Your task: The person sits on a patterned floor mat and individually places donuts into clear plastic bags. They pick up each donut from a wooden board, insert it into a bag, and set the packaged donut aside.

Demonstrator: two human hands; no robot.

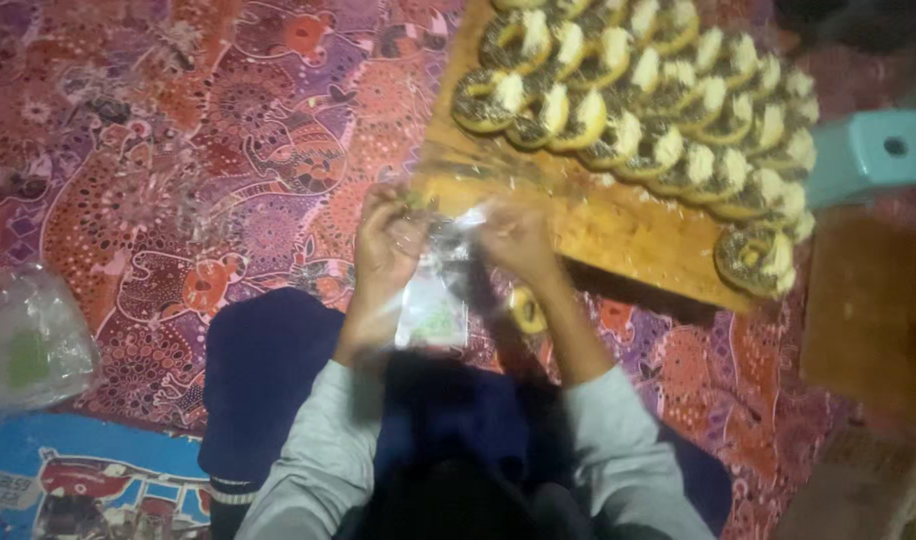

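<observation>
My left hand (390, 240) and my right hand (516, 240) are both raised over my lap and grip a small clear plastic bag (433, 300) by its top edge. The bag hangs between the hands, with a green patch on it. Just under my right wrist lies one ring-shaped pastry (525, 310), dark with a pale centre. Beyond the hands a wooden board (618, 235) carries several rows of dark-topped doughnuts (628, 100) with white filling. The picture is blurred, so the finger positions are unclear.
A red and purple patterned mat (208, 150) covers the floor. A pile of clear plastic bags (28, 340) lies at the left. A pale blue plastic stool (868, 150) stands at the right, beside a brown wooden surface (868, 310). A blue printed mat (88, 480) is at bottom left.
</observation>
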